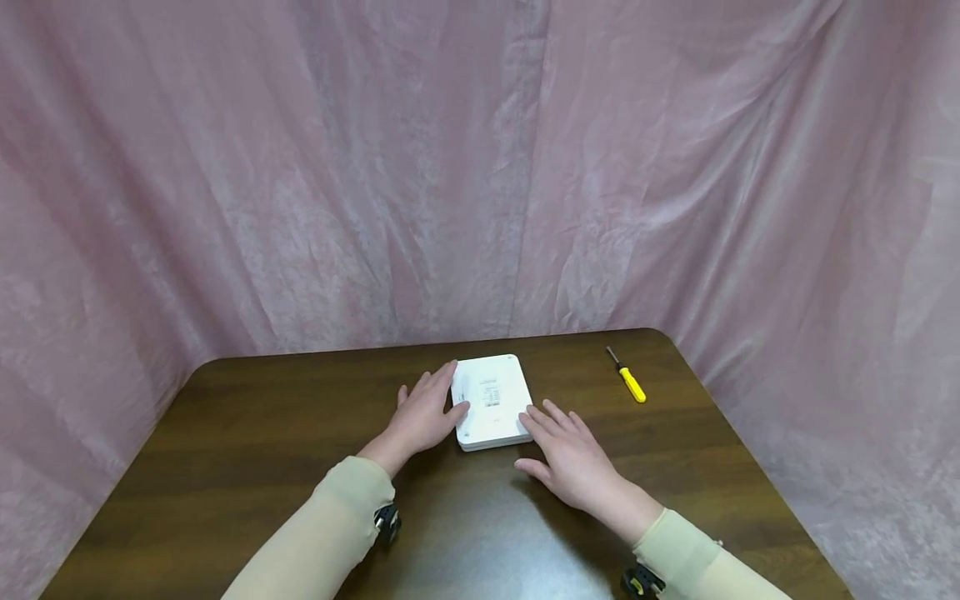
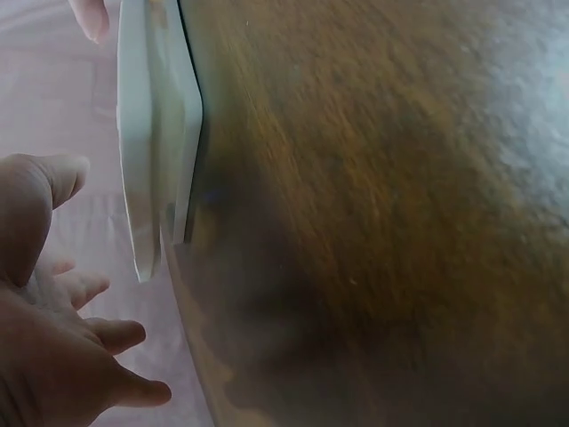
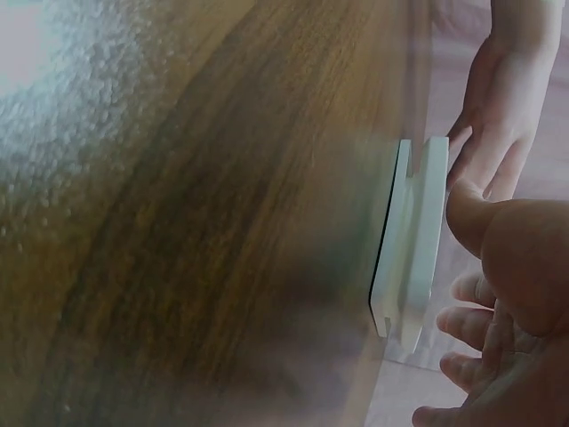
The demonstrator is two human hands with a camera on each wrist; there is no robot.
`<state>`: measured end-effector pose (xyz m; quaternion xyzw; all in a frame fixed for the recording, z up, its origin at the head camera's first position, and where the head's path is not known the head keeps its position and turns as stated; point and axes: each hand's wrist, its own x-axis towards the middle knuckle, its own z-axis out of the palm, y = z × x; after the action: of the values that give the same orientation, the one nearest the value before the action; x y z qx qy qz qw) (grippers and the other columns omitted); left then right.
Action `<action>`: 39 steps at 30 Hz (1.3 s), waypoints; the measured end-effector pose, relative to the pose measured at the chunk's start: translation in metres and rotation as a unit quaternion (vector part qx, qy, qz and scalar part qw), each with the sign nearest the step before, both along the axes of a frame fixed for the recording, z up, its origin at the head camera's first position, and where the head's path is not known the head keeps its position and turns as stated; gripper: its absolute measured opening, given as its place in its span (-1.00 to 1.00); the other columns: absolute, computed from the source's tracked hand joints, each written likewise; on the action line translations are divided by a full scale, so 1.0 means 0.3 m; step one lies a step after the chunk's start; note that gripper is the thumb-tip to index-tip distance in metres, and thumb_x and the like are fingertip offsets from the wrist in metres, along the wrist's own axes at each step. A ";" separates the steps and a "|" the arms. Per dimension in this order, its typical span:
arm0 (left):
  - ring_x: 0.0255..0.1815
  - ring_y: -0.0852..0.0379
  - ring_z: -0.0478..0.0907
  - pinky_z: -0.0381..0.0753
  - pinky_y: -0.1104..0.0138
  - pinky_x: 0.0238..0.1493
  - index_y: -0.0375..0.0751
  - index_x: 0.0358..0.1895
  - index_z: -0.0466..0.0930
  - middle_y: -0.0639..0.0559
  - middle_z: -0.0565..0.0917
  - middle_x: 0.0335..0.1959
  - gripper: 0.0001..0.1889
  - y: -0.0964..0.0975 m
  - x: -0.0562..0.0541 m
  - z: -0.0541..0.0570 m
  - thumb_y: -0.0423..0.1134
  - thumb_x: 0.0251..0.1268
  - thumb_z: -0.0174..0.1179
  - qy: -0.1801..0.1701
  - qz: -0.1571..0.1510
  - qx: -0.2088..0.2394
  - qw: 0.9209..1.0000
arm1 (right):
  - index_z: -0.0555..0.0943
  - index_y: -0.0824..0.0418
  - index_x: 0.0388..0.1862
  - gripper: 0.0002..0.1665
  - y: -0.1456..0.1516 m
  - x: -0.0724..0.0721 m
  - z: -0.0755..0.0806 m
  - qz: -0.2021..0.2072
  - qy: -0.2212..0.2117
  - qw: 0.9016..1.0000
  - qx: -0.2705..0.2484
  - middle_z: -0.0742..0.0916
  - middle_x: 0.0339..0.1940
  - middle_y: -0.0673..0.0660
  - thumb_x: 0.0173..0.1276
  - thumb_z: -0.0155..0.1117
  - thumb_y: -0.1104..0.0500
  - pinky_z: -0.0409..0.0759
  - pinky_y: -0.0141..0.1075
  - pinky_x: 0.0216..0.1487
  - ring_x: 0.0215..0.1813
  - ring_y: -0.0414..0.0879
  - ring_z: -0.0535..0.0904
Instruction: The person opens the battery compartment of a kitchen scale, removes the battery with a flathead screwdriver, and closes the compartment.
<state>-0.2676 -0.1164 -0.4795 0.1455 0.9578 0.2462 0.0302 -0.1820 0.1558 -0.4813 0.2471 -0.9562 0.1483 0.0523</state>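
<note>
A flat white square device (image 1: 487,422) with rounded corners and a printed label lies on the table, label side up. Beside its left edge is my left hand (image 1: 424,417), fingers extended, the thumb over the top near that edge. My right hand (image 1: 572,463) has its fingers stretched out at the near right corner, with the thumb apart from the device. From the side, the device's layered edge shows in the left wrist view (image 2: 135,133) and the right wrist view (image 3: 427,240). Whether the fingertips press on it cannot be told.
A screwdriver with a yellow handle (image 1: 632,385) lies to the right, toward the table's far edge. The brown wooden table (image 1: 247,467) has rounded far corners. A pink curtain (image 1: 420,183) hangs behind and around it.
</note>
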 end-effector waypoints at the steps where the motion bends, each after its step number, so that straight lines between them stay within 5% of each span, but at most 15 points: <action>1: 0.78 -0.38 0.04 -0.10 -0.52 0.60 -0.09 0.84 0.02 -0.11 0.17 0.80 -0.10 0.001 -0.001 0.000 0.09 0.69 0.27 0.000 0.000 0.001 1.000 | 0.52 0.30 0.63 -0.18 -0.001 0.001 -0.002 0.001 0.000 1.000 0.001 0.55 0.62 0.31 0.61 0.44 -0.14 0.20 0.38 0.63 0.72 0.34 0.28; 27: 0.79 -0.37 0.02 -0.16 -0.50 0.62 -0.06 0.85 -0.02 -0.07 0.19 0.80 -0.12 0.002 -0.086 -0.016 0.15 0.73 0.18 -0.016 0.007 -0.038 0.999 | 0.56 0.29 0.59 -0.20 -0.007 0.028 -0.008 0.013 0.025 0.999 0.015 0.59 0.60 0.27 0.58 0.46 -0.14 0.26 0.42 0.58 0.70 0.34 0.32; 39: 0.79 -0.36 0.03 -0.15 -0.48 0.63 -0.06 0.86 -0.03 -0.07 0.21 0.79 -0.11 0.015 -0.094 -0.028 0.20 0.73 0.16 -0.017 0.004 -0.045 0.999 | 0.55 0.29 0.60 -0.19 -0.009 0.040 -0.013 0.018 0.026 0.999 0.020 0.58 0.61 0.25 0.59 0.45 -0.16 0.27 0.40 0.59 0.71 0.32 0.32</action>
<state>-0.2960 -0.1120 -0.4880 0.1356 0.9678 0.2056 0.0520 -0.1701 0.1531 -0.4851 0.2691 -0.9526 0.1235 0.0698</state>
